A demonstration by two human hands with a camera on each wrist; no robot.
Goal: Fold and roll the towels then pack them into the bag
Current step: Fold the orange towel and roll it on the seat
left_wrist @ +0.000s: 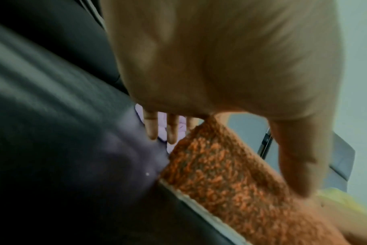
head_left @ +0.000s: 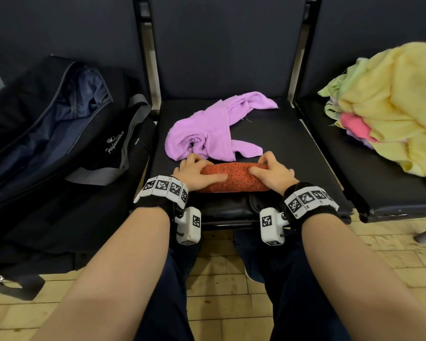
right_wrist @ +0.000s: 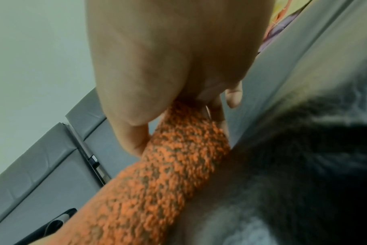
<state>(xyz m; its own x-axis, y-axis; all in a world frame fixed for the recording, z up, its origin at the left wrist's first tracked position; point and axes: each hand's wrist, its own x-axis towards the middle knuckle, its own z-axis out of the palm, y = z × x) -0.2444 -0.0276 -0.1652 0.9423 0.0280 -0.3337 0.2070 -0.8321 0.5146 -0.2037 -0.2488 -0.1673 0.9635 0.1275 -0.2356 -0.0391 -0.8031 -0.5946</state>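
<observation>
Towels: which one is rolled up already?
The orange towel, rolled up between both hands. The purple towel behind it and the yellow one are still crumpled.

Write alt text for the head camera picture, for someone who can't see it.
Both hands, left hand and right hand, grip the ends of a rolled orange towel at the front edge of a black seat. A crumpled purple towel lies just behind it, an open black bag sits left, and a towel pile right.

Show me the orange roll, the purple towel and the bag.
orange roll (head_left: pixel 234 177): head view, middle of the roll between the hands.
purple towel (head_left: pixel 207 129): head view, centre of the crumpled cloth.
bag (head_left: pixel 96 148): head view, black side panel near the logo.
</observation>
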